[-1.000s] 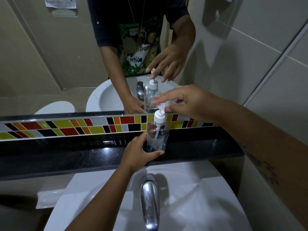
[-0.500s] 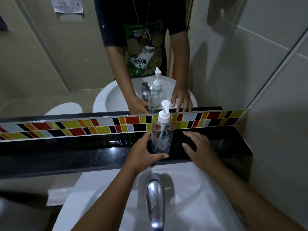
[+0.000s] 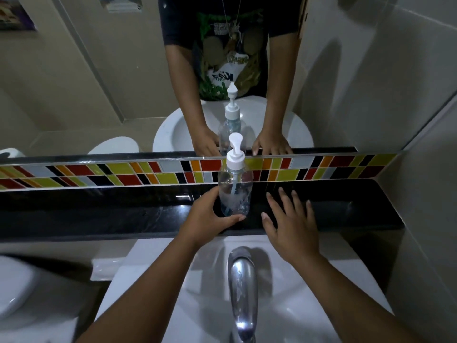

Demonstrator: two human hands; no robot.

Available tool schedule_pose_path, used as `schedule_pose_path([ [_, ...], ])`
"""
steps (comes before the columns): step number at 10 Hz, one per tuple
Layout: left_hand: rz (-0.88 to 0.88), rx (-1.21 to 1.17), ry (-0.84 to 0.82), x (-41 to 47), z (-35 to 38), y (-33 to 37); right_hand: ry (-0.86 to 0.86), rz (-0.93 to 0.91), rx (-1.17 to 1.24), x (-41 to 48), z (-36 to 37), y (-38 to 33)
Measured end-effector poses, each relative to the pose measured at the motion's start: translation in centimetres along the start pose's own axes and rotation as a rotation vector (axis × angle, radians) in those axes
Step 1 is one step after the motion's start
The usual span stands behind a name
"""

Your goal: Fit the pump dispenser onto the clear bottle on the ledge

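The clear bottle point(image 3: 235, 191) stands upright on the black ledge point(image 3: 99, 209), with the white pump dispenser point(image 3: 235, 157) seated on its neck and its tube reaching down inside. My left hand point(image 3: 207, 216) wraps around the bottle's lower left side, thumb across the base. My right hand point(image 3: 291, 219) lies flat on the ledge to the right of the bottle, fingers spread, apart from it and holding nothing.
A chrome tap point(image 3: 242, 288) rises over the white sink point(image 3: 173, 280) just below my hands. A coloured tile strip point(image 3: 123, 173) and a mirror point(image 3: 99, 82) back the ledge. A white toilet point(image 3: 14, 288) sits at the lower left. A tiled wall point(image 3: 420, 169) closes the right side.
My right hand left the pump top, dropped to the ledge right of the bottle and spread flat there. My left hand kept its hold on the bottle.
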State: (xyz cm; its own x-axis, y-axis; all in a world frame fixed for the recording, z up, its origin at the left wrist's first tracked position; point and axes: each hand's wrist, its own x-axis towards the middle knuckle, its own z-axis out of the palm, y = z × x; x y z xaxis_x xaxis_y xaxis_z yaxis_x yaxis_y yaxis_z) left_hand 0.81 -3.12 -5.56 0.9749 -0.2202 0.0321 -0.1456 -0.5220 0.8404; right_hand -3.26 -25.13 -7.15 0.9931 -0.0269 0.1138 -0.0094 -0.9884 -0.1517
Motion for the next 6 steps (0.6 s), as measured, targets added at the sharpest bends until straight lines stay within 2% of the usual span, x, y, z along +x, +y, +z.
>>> schedule_pose_path([
  [3,-0.046,0.062,-0.032,1.8,-2.6,0.0,0.016,0.019,-0.025,0.3,0.3,-0.9],
  [6,-0.085,-0.055,0.012,1.1,-2.8,-0.3,0.053,0.015,-0.02,0.3,0.6,-0.8],
])
